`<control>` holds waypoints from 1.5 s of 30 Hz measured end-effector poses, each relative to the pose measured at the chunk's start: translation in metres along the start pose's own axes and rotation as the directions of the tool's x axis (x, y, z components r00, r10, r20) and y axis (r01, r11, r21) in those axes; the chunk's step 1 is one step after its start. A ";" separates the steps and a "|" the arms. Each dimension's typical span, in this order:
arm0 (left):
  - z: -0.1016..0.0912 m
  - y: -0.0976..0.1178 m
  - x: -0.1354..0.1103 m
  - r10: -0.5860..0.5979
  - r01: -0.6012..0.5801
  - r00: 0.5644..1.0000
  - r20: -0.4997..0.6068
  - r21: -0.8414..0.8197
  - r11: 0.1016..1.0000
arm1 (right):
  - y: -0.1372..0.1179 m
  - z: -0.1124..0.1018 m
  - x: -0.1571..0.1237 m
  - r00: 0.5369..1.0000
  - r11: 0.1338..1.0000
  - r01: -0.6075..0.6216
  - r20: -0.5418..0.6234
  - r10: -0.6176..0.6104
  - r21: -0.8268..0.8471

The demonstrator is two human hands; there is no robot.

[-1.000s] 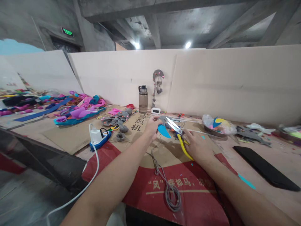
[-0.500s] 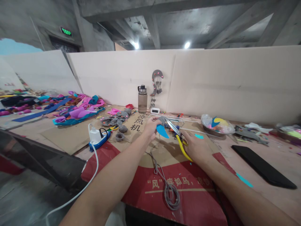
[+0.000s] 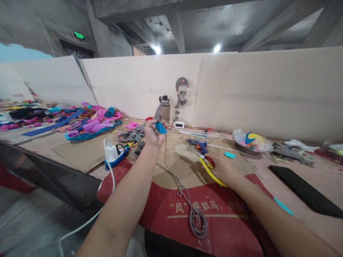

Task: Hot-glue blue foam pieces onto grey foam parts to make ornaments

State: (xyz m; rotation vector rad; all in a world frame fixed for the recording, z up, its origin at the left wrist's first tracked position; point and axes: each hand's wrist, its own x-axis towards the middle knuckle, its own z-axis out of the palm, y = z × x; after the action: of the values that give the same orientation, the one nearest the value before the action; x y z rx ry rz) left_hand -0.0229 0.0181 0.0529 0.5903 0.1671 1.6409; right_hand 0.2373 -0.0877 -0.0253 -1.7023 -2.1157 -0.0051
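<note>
My left hand is raised above the table, fingers closed on a blue felt piece with a grey piece behind it. My right hand rests low on the cardboard, gripping the yellow-handled scissors, whose blades point away toward a blue glue gun. A small teal felt scrap lies just beyond my right hand.
A grey cord coils on the red-printed cardboard. A white plug sits in a blue power strip at left. A water bottle, small clock, felt heaps, a foil bowl of scraps and a black slab ring the work area.
My left hand lifted the blue and grey felt up and to the left, away from the scissors. The right hand lowered the scissors to the cardboard, and a teal scrap now lies beside them.
</note>
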 end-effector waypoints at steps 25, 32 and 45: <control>0.010 -0.032 -0.012 -0.124 0.121 0.992 0.000 0.210 0.970 | -0.013 -0.018 0.002 0.998 0.999 0.007 -0.060 -0.009 -0.040; 0.002 -0.037 -0.009 -0.244 0.247 0.969 -0.039 0.204 0.947 | 0.006 -0.057 -0.007 0.988 0.987 -0.128 -0.101 0.119 -0.096; 0.008 -0.051 -0.021 -0.185 0.133 0.975 0.120 0.352 0.927 | 0.120 -0.057 -0.076 0.926 0.909 -0.378 -0.045 0.376 -0.174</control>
State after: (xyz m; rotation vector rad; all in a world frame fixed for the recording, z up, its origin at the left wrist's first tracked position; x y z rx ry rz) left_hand 0.0265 0.0044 0.0317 0.9396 0.3846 1.4105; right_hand 0.3800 -0.1436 -0.0293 -2.1893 -1.7886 -0.0948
